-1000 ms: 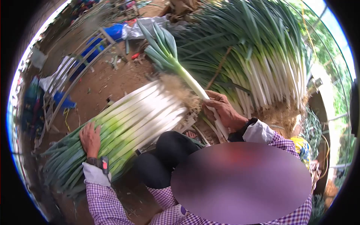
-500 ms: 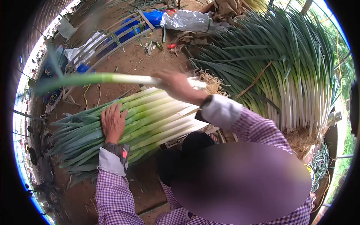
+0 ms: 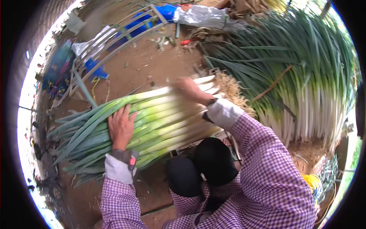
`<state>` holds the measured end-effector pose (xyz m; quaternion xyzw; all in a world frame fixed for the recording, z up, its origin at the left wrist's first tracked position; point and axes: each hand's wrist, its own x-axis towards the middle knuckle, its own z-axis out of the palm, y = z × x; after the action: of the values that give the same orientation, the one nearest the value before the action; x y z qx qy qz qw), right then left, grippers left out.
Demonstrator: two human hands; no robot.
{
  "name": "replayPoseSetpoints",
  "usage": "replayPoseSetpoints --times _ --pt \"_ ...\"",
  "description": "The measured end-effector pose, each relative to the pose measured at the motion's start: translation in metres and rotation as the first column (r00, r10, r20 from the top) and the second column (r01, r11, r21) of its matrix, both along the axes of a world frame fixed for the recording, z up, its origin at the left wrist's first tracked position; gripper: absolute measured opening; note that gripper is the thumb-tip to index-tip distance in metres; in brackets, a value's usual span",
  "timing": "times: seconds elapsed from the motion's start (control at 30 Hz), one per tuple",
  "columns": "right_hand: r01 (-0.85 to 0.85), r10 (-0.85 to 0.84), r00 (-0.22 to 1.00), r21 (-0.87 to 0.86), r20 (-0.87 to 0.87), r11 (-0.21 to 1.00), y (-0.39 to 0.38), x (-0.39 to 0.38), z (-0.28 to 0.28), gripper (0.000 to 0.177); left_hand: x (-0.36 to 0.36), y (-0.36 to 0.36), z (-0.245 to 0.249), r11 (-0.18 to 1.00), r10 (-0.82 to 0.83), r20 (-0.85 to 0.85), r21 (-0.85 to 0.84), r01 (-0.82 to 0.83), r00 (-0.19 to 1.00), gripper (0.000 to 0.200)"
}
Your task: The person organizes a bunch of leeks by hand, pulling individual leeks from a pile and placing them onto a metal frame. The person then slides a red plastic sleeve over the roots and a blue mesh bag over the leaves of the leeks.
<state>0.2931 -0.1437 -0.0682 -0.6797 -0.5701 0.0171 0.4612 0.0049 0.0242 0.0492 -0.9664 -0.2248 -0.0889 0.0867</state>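
Note:
Long leeks [image 3: 160, 131] lie side by side in a pile, white shanks and roots to the right, green leaves to the left. My left hand [image 3: 121, 128] rests flat on the green part, fingers stretched out. On the far side of the pile, my right hand [image 3: 187, 89] is closed around the white shank of the topmost leek [image 3: 152, 92]; motion blurs its fingers. That leek lies along the far edge of the pile, its leaves reaching past my left hand.
A big stack of leeks [image 3: 301, 87] stands at the right, roots down. Beyond the pile, a slatted frame [image 3: 126, 38] lies on the dirt floor [image 3: 137, 65], near blue plastic [image 3: 143, 24] and a silvery sheet [image 3: 200, 16]. My knees [image 3: 215, 160] are just below the pile.
The leek in my right hand was raised above the pile with its leaves out to the left; now it lies on the pile. My left hand stays on the leaves.

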Motion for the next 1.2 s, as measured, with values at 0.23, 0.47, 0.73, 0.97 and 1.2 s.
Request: replayPoseSetpoints --times 0.23,0.47,0.73,0.97,1.2 --pt "0.058 -0.066 0.997 -0.169 -0.042 0.984 -0.009 -0.007 0.008 0.023 0.001 0.002 0.001 1.000 -0.001 -0.003 -0.022 0.001 1.000 0.052" --pt "0.048 -0.101 0.979 -0.283 -0.175 0.958 -0.008 -0.006 0.008 0.025 -0.002 0.005 0.005 0.992 -0.056 0.151 -0.103 0.072 0.987 0.050" --pt "0.038 -0.105 0.963 -0.261 -0.247 0.965 -0.014 -0.004 0.009 0.035 -0.007 -0.003 0.009 0.967 0.082 0.344 -0.255 0.010 0.935 0.030" --pt "0.070 -0.144 0.958 -0.286 -0.247 0.956 -0.014 -0.007 0.009 0.035 -0.010 -0.004 0.013 0.999 -0.016 0.328 -0.025 0.026 0.945 0.030" --pt "0.085 -0.145 0.963 -0.254 -0.226 0.964 -0.014 -0.008 0.010 0.034 0.010 0.020 0.053 0.985 -0.144 0.241 0.130 0.115 0.960 0.040"
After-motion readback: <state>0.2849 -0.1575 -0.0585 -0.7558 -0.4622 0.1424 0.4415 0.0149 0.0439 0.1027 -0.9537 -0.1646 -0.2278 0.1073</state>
